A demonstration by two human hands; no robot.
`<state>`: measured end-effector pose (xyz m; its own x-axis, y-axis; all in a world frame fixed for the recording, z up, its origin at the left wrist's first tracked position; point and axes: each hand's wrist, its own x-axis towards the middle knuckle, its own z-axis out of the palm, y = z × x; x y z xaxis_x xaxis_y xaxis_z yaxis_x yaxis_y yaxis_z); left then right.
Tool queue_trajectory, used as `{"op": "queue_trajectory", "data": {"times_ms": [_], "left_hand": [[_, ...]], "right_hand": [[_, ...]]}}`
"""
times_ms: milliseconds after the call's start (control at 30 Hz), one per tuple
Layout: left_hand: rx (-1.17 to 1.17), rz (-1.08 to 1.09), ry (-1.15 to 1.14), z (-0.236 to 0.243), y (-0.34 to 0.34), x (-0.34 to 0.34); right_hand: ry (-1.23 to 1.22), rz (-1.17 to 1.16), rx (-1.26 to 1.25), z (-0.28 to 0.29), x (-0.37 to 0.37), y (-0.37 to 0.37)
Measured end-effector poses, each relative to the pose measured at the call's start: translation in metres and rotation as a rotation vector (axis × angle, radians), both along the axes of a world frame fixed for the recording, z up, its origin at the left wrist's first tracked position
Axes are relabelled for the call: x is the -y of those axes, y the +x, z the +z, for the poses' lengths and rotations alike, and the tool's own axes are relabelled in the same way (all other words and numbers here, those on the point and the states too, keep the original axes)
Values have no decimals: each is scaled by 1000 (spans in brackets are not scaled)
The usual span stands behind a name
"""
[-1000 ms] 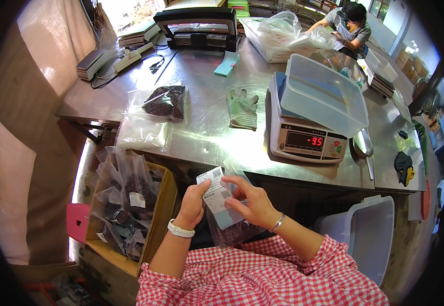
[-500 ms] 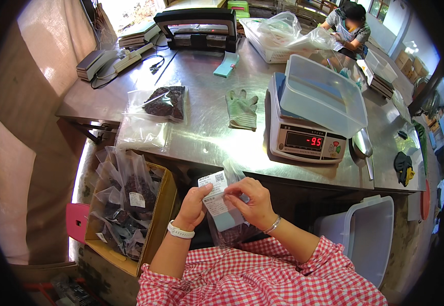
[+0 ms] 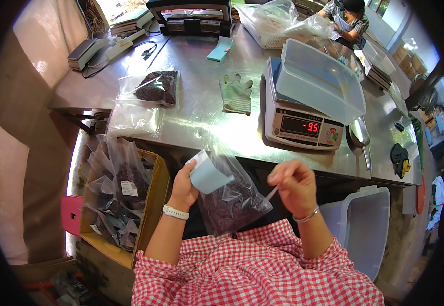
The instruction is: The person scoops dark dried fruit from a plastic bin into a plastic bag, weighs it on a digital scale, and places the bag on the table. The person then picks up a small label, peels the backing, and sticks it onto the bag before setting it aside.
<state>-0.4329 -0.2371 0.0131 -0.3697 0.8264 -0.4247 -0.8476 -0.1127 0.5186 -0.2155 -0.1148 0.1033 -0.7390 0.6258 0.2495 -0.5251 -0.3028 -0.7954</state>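
Observation:
My left hand (image 3: 183, 187) is closed on a light-blue label sheet (image 3: 207, 176), a curling backing strip with a white printed part at its top. On my lap below it lies a clear plastic bag (image 3: 232, 201) filled with dark, lumpy contents. My right hand (image 3: 296, 184), to the right of the bag, pinches a thin white label (image 3: 272, 193) seen almost edge-on, its lower end close to the bag's right edge. Whether that end touches the bag I cannot tell.
A cardboard box (image 3: 148, 204) of filled bags stands at my left, a grey plastic tub (image 3: 362, 224) at my right. On the steel table (image 3: 196, 97) are a scale (image 3: 303, 130) bearing a clear bin, a glove (image 3: 236, 94), a filled bag (image 3: 156, 87) and a sealer (image 3: 189, 18). A person works far right.
My right hand has pulled away from the label sheet to the right, with a thin label in its pinch. The sheet has turned its blue side up, and more of the bag shows.

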Motion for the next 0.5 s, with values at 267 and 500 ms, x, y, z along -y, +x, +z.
{"op": "queue_trajectory", "data": {"times_ms": [267, 500], "left_hand": [[340, -138, 396, -26, -8, -11], [407, -9, 165, -12, 2, -30]], "right_hand": [[-396, 71, 259, -54, 2, 30], [-404, 299, 288, -76, 21, 23]]}}
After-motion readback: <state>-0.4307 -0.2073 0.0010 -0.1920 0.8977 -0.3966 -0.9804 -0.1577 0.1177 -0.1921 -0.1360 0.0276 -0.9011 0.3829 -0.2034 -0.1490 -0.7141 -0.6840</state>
